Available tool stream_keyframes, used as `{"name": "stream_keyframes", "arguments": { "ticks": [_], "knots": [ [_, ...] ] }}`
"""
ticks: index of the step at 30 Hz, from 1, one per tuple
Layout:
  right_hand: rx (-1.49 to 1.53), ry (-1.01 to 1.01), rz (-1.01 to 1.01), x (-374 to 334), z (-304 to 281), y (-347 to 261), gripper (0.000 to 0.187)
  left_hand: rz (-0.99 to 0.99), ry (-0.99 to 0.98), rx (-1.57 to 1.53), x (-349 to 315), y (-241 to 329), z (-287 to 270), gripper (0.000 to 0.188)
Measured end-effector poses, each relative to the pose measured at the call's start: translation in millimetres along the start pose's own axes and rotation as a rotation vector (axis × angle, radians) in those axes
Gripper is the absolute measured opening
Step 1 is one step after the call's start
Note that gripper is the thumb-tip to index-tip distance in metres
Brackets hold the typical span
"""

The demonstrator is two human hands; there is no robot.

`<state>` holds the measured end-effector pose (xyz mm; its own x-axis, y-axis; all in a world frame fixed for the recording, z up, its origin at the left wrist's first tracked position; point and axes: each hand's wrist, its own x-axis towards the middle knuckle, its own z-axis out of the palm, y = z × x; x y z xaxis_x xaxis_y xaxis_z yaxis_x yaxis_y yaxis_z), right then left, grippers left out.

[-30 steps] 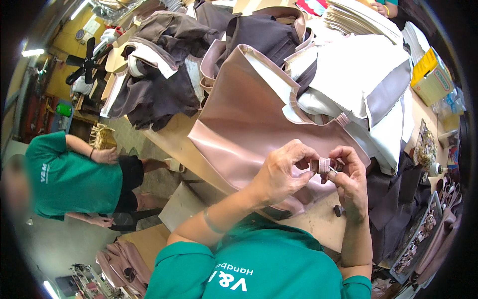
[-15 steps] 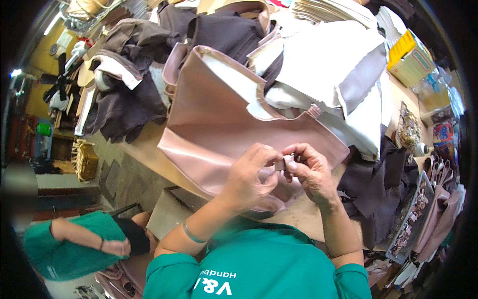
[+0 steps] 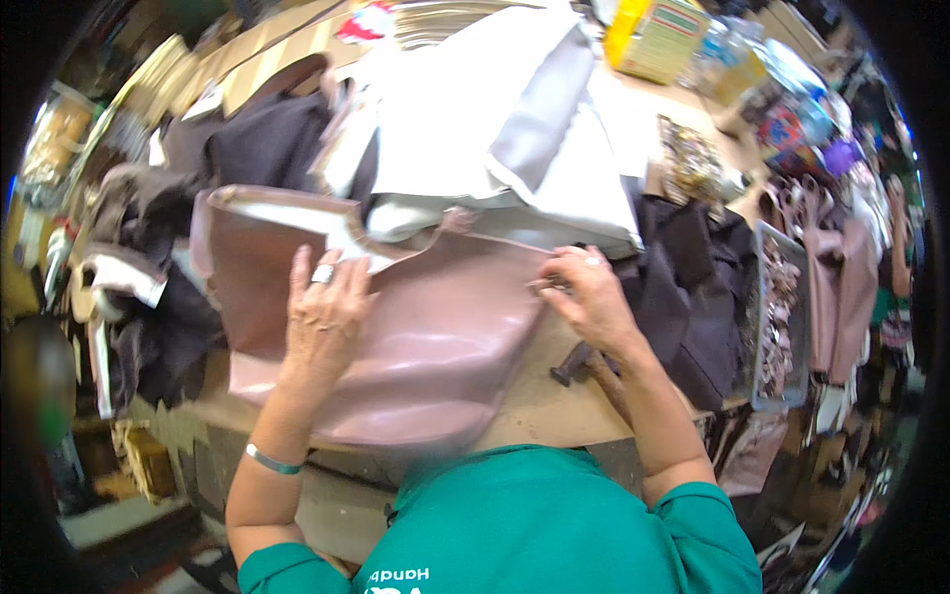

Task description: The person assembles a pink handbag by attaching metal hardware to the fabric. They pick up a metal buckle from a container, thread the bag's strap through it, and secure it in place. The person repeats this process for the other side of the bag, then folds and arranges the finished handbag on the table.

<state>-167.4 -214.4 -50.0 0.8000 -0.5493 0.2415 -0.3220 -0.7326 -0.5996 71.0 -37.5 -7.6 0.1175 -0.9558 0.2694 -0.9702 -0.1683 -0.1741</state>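
Note:
A pinkish-brown leather handbag (image 3: 435,332) lies on the table before me, its pale lining showing at the open top. My left hand (image 3: 329,312), with a ring on it, rests on the bag's left part, fingers stretched out. At the bag's upper right corner, my right hand (image 3: 597,297) has its fingers curled in a pinch. Something small and dark seems to be between them, too blurred to name. Beneath my right forearm lies a hammer (image 3: 567,366) with a dark head and wooden handle.
White material (image 3: 445,119) is heaped behind the bag. Dark cloth pieces lie at left and right (image 3: 693,297). A grey tray (image 3: 780,404) of small leather parts stands at the right edge. Farther back are a yellow box (image 3: 658,40) and a bag of metal bits (image 3: 691,163).
My hands have parted from over the bag's front, where they held a small piece together. The left went onto the bag, the right to its corner. My view has shifted right, exposing the hammer.

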Motion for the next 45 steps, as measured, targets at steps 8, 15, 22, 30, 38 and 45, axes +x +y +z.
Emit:
{"name": "stream_keyframes", "arguments": {
  "ticks": [8, 15, 22, 30, 38, 45],
  "knots": [
    [0.225, -0.021, -0.036, 9.7, -1.3, -0.5, 0.018, 0.207, -0.199, -0.199, 5.6, -6.3, -21.8, 0.012],
    [0.625, -0.189, 0.174, 15.9, -29.1, -45.3, 0.017, 0.054, -0.265, -0.640, -7.9, -36.4, -71.2, 0.021],
    [0.642, 0.086, -0.006, 51.6, -99.0, -58.4, 0.027, 0.150, -0.088, -1.085, 12.1, -7.1, -124.0, 0.021],
    [0.452, -0.029, 0.196, 56.0, -68.0, 0.7, 0.018, 0.075, 0.051, -0.437, 14.2, 27.9, -11.0, 0.020],
    [0.201, -0.046, 0.236, 40.9, -72.9, 7.6, 0.019, 0.082, -0.046, -0.198, 23.8, 1.1, -9.8, 0.028],
    [0.203, 0.066, 0.097, 32.5, -73.2, 9.5, 0.023, -0.134, -0.223, -0.588, 28.5, -14.1, -11.9, 0.041]
  ]
}}
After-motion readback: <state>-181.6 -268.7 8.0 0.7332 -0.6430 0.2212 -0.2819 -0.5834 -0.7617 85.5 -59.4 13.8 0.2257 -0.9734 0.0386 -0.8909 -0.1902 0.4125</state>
